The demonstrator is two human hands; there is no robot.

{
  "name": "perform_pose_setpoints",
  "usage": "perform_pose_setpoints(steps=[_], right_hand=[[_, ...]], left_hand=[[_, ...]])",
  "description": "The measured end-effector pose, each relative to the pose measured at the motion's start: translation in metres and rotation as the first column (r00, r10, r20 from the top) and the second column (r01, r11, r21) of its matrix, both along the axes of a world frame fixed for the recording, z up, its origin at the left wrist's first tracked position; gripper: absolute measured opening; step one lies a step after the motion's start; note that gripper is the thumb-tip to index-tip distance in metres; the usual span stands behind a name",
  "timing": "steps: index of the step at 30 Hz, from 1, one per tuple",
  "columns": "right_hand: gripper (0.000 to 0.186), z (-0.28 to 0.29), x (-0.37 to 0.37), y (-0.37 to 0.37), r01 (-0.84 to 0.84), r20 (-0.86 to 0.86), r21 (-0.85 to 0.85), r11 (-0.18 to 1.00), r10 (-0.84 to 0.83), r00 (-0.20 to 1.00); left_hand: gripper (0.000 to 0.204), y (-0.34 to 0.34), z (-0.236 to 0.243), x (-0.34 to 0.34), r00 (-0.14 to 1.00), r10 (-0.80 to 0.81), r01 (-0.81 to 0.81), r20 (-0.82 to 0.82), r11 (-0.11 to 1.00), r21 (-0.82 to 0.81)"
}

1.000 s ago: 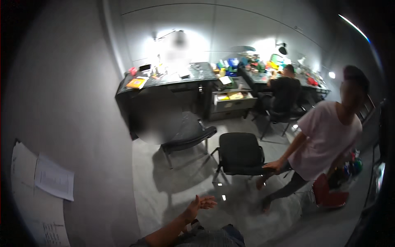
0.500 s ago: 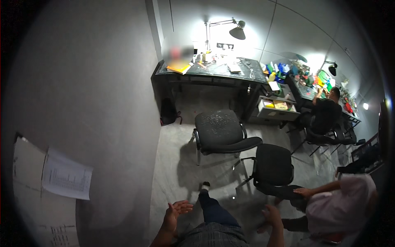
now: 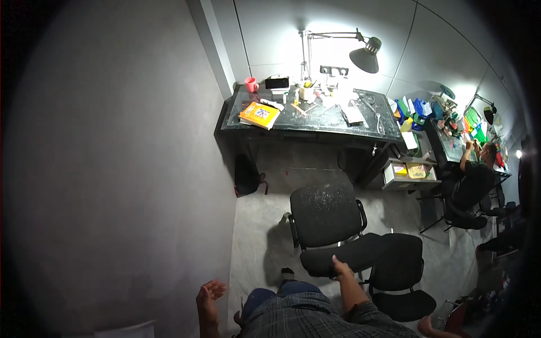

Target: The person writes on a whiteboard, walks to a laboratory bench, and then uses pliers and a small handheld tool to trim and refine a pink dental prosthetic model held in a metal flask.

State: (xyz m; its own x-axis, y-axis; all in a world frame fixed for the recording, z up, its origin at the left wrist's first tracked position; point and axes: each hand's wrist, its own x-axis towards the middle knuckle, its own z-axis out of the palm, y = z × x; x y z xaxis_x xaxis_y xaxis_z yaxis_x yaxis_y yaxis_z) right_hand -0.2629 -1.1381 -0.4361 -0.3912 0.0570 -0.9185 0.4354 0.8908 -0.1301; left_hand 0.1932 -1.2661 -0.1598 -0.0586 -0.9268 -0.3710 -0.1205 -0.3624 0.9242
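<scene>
My left hand point(image 3: 212, 292) hangs at the lower left beside the grey wall, its fingers stretched out and holding nothing. In front of me, my right hand point(image 3: 342, 269) reaches to the backrest of a black office chair point(image 3: 324, 211). Its thumb shows over the backrest, but most of its fingers are hidden, so I cannot tell whether it grips or only overlaps it. Pale specks cover that chair's seat. A second black chair point(image 3: 397, 259) stands close on the right, its seat meeting the first chair's backrest.
A dark desk point(image 3: 276, 121) ahead holds a lamp point(image 3: 366, 56), a red mug point(image 3: 251, 85), an orange book point(image 3: 261, 114) and small tools. Right of it is an open drawer point(image 3: 414, 180). A person point(image 3: 476, 180) sits at another desk. A black bag point(image 3: 247, 174) lies underneath by the wall.
I have come nearer to the desk and chairs. My right hand has moved forward to the chair's backrest. The person in the pale top at the lower right has mostly left view.
</scene>
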Motion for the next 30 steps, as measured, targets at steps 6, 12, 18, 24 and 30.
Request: perform_pose_setpoints(steps=[6, 12, 18, 24, 30], right_hand=[[0.154, 0.006, 0.026, -0.048, 0.195, -0.171, 0.465, 0.864, -0.129, 0.977], [0.147, 0.034, 0.028, -0.058, 0.343, -0.243, 0.446, 0.827, -0.257, 0.935], [0.136, -0.034, 0.046, -0.011, 0.607, -0.583, 0.275, 0.746, -0.373, 0.722], [0.117, -0.084, 0.072, 0.021, 0.746, -0.635, 0.2, 0.635, -0.497, 0.592], [0.117, -0.054, 0.089, -0.022, 0.633, -0.53, 0.236, 0.737, -0.449, 0.72]], left_hand=[[0.072, -0.117, -0.012, -0.017, 0.999, -0.035, 0.035, -0.006, 0.995, 0.098], [0.065, -0.292, -0.025, -0.044, 0.968, -0.251, 0.251, -0.03, 0.967, 0.032], [0.047, -0.463, -0.006, -0.128, 0.868, -0.494, 0.497, 0.052, 0.865, -0.068], [0.046, -0.531, 0.047, -0.22, 0.637, -0.77, 0.75, -0.04, 0.631, -0.2], [0.04, -0.544, 0.036, -0.238, 0.426, -0.9, 0.904, 0.097, 0.421, -0.072]])
